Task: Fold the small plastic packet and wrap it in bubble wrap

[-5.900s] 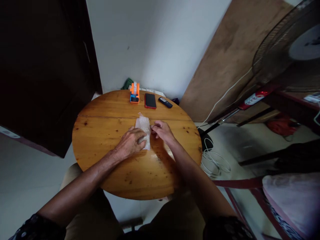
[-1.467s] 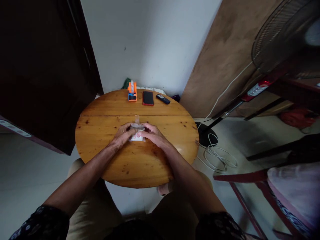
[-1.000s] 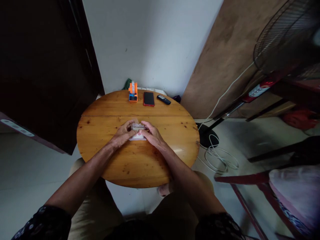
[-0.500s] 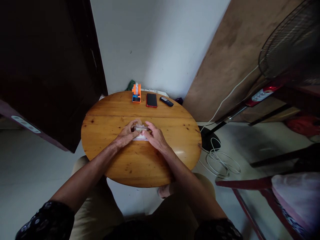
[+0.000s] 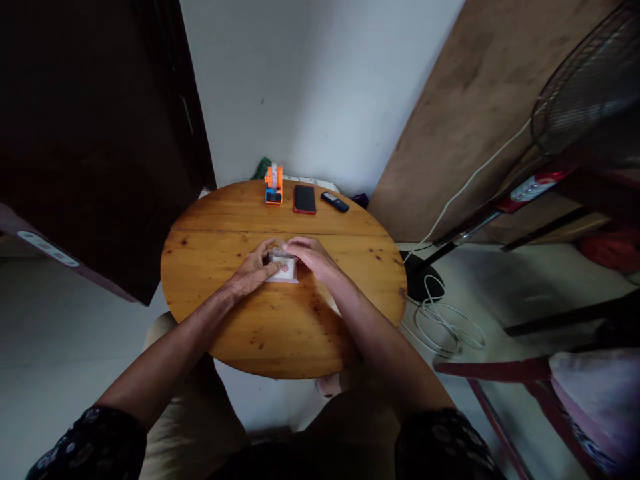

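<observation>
A small, flat white packet [image 5: 287, 269] lies on the wooden table [image 5: 300, 320] between my two hands. It looks partly see-through at its far side, like a wrapper, and its exact kind is too small to tell. My left hand [image 5: 253, 271] grips its left side, with the thumb across the top and the fingers curled round the far edge. At the packet's far right corner, my right hand [image 5: 315, 257] is bent over with its fingers together, pinching the far edge. Its fingertips are partly hidden.
Along the table's back edge are an orange and blue tape dispenser [image 5: 273, 185], a phone with a red edge [image 5: 305, 199] and a dark remote [image 5: 335, 202]. A standing fan [image 5: 590, 100], a coiled white cable [image 5: 440, 320] and a dark red chair [image 5: 495, 368] are to the right.
My right hand has moved from the packet's near right side to its far right edge, uncovering more of the white top. My left hand stays in place on the packet.
</observation>
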The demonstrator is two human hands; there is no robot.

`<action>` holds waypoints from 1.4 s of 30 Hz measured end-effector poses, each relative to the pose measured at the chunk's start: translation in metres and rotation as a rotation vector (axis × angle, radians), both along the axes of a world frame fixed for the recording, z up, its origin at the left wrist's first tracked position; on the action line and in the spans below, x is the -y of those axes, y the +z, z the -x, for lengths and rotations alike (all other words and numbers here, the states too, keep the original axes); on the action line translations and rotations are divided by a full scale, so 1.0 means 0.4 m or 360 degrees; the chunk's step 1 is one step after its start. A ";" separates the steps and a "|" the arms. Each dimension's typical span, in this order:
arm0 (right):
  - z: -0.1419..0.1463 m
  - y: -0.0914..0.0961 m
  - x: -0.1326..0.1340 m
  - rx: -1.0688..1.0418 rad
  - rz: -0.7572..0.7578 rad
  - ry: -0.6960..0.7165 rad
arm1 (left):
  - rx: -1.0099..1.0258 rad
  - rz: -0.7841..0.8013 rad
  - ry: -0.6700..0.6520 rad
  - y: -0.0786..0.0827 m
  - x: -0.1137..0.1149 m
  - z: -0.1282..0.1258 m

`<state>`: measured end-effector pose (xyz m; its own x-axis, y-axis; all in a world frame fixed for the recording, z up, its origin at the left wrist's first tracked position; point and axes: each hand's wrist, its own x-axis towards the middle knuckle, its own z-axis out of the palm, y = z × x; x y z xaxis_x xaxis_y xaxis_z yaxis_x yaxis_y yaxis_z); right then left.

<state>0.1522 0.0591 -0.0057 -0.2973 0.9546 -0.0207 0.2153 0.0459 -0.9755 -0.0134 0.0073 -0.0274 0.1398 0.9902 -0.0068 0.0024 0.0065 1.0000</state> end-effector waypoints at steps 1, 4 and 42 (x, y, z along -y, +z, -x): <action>0.005 0.000 0.001 -0.0018 0.0003 0.0011 | -0.0015 -0.0001 0.0001 0.000 0.000 0.000; 0.012 -0.003 0.005 -0.0083 -0.0039 -0.0024 | -0.0038 -0.0003 0.0008 -0.001 -0.001 -0.002; -0.030 0.049 0.077 0.0793 -0.0914 0.0303 | -0.0114 -0.0072 0.0118 -0.006 -0.011 0.012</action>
<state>0.1643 0.0284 0.0138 -0.5425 0.7895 0.2869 0.5592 0.5943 -0.5781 -0.0183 0.0116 -0.0297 0.0668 0.9973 0.0305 0.0749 -0.0355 0.9966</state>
